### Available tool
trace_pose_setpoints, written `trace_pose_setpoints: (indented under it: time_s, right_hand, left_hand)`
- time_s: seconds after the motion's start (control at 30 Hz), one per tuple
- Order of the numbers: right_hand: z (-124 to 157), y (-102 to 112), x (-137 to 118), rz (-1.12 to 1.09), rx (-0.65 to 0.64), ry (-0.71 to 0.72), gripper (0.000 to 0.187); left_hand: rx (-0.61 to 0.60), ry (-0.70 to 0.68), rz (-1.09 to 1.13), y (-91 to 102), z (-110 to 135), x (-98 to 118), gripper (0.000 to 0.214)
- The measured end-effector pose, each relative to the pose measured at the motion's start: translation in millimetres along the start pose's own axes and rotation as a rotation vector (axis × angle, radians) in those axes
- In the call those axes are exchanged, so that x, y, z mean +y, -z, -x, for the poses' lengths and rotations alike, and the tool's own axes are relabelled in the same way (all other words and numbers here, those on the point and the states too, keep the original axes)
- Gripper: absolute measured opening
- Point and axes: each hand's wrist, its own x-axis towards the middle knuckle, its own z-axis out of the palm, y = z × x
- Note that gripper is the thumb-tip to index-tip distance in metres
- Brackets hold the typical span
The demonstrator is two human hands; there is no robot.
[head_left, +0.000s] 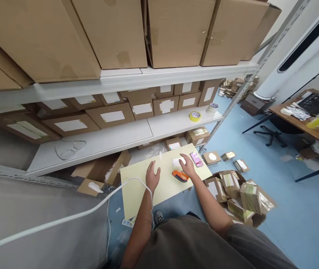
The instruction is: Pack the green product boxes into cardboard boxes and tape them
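Observation:
A pale yellow board (139, 190) lies low in front of me, with both hands over it. My left hand (153, 176) is open at its left part, thumb apart from the fingers, holding nothing. At the right, my right hand (187, 166) has its thumb and fingers apart beside a white paper-like piece (177, 162); whether it touches the piece I cannot tell. Just below this hand lies an orange and dark blue handheld tool (180, 176), its exact kind unclear. A phone (196, 159) with a pink screen lies to the right. Near the far edge is a small whitish item (160, 154).
A shelf (125, 133) ahead carries labelled cartons, glasses (71, 150), yellow tape (195, 116) and another roll (212, 107). Large cartons (181, 33) sit above. A white cable (72, 216) crosses my left arm. A full carton of small boxes (250, 198) stands right; a desk (296, 116) is beyond.

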Motion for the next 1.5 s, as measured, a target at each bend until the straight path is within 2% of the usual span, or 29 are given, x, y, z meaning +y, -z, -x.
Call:
trace_pose_setpoints:
  time_s: [0.07, 0.13, 0.23, 0.33, 0.5, 0.6, 0.67, 0.8, 0.87, 0.93, 1.07, 1.2, 1.3, 1.4, 1.5]
  right_hand:
    - [-3, -2, 0, 0.026, -0.026, 0.003, 0.044]
    - [-3, 1, 6, 0.051, -0.062, -0.002, 0.044]
    - [0, 9, 28, 0.095, -0.115, -0.052, 0.042]
    - [8, 11, 62, 0.143, -0.17, -0.165, 0.043]
    - [34, -8, 120, 0.145, -0.381, -0.353, 0.027]
    - [52, -23, 143, 0.107, -0.504, -0.389, 0.02]
    - [62, -32, 153, 0.106, -0.548, -0.417, 0.025]
    - [70, -50, 165, 0.145, -0.532, -0.497, 0.035]
    - [70, -56, 169, 0.129, -0.508, -0.519, 0.035]
    - [68, -57, 170, 0.081, -0.482, -0.483, 0.035]
    - [56, -44, 161, 0.029, -0.435, -0.378, 0.041]
    - [33, -15, 127, 0.06, -0.437, -0.268, 0.051]
    - [13, 10, 88, 0.101, -0.485, -0.121, 0.056]
    - [-4, 30, 43, 0.093, -0.464, 0.004, 0.057]
    - [-16, 43, -1, 0.056, -0.436, 0.113, 0.055]
  left_hand:
    - [-0.005, -0.018, -0.053, 2.3, -1, -7, 0.058]
    - [-0.018, -0.005, -0.064, -4.0, 1, -10, 0.055]
    - [-0.04, 0.036, -0.032, -25.0, 11, -12, 0.05]
    - [-0.076, 0.083, -0.015, -52.3, 30, -11, 0.048]
    - [-0.112, 0.218, 0.0, -92.8, 72, -15, 0.044]
    - [-0.131, 0.28, 0.001, -106.7, 97, -20, 0.045]
    - [-0.138, 0.32, -0.008, -112.1, 112, -24, 0.046]
    - [-0.148, 0.377, -0.023, -120.1, 128, -28, 0.047]
    - [-0.145, 0.384, -0.026, -123.8, 129, -27, 0.047]
    - [-0.134, 0.381, -0.02, -126.2, 126, -25, 0.047]
    - [-0.096, 0.373, 0.013, -121.5, 111, -13, 0.046]
    - [-0.011, 0.341, 0.068, -100.5, 86, 7, 0.044]
    - [0.054, 0.276, 0.149, -74.9, 57, 30, 0.046]
    - [0.093, 0.188, 0.249, -42.0, 24, 60, 0.049]
    - [0.034, 0.097, 0.339, -3.8, -4, 91, 0.048]
